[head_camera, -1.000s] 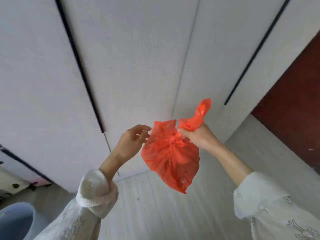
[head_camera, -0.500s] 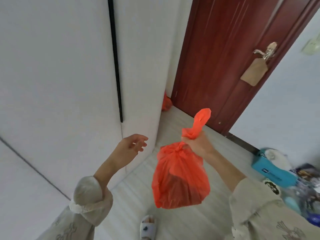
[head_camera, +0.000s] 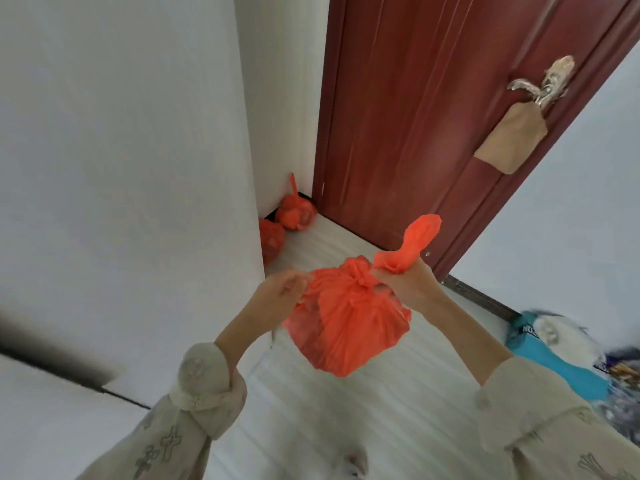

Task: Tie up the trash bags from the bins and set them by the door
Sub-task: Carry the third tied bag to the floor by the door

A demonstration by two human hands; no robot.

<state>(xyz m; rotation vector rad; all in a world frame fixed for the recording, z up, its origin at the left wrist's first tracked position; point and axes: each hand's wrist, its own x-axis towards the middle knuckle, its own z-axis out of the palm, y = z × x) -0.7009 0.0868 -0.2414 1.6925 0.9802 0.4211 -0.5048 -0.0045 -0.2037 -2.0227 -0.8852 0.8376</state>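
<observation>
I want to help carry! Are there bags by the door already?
Yes, two orange bags sit on the floor in the corner beside the door.

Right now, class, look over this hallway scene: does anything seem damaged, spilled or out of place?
Nothing stands out. The orange bag is knotted and held off the floor by the left hand and right hand. Two more tied bags sit in the corner by the door. No spill shows on the floor.

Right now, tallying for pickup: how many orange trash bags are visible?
3: one bag held in both hands, two bags on the floor beside the door. Others may be hidden.
</observation>
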